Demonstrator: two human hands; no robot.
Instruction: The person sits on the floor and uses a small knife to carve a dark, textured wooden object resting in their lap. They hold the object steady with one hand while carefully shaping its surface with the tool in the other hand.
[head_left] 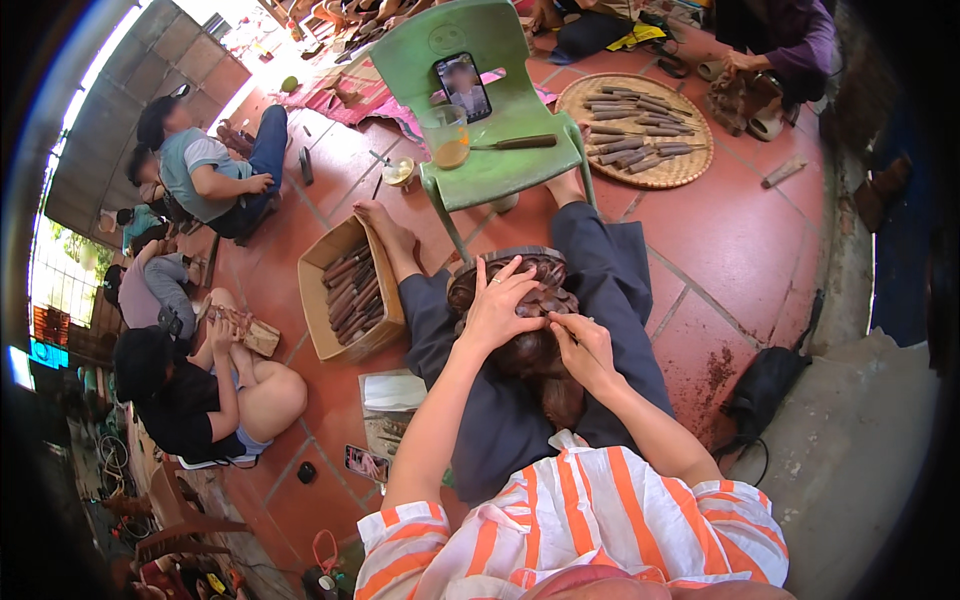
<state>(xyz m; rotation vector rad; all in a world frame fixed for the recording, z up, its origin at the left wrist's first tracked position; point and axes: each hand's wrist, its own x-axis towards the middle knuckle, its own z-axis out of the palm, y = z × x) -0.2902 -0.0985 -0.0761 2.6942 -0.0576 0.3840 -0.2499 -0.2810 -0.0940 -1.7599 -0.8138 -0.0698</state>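
Observation:
Between my legs rests a dark brown wood carving (527,352) with a rounded, carved top. My left hand (500,308) lies on its upper part with the fingers spread, a ring on one of them. Close by, my right hand (582,350) is closed in a pinch against the carving, its fingertips near my left thumb. Whatever the right fingers hold is too small or hidden to make out. Just beyond the carving stands a green plastic chair (500,178), bearing a phone (463,86), a cup of brown drink (449,140) and a wooden-handled tool (515,142).
Left of my legs sits a cardboard box (322,265) of wooden-handled tools. A round woven tray (690,168) at the far right carries more of them. Several people sit working along the left; another person (790,50) is at the far right. A black bag (768,385) lies to my right.

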